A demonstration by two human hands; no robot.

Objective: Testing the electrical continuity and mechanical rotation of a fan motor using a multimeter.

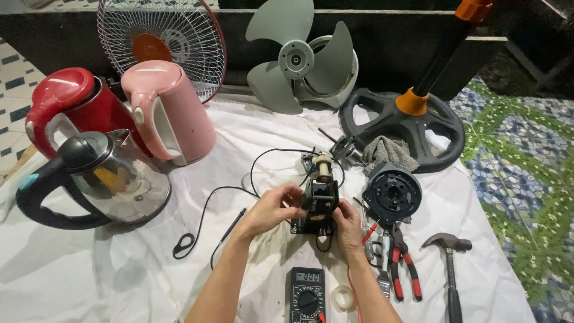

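Left hand (270, 209) and right hand (348, 222) both clamp the small fan motor (320, 200); its loose black wires (263, 158), trailing toward 10 o'clock, could snag and tear free.

A rumpled white cloth (119, 275) covers the floor. Green and blue floral flooring (526, 179) shows at right, checked tiles (15, 90) at left, a dark low wall (394, 48) behind.

Head camera looks steeply down, close over white cloth (119, 281) (single view).
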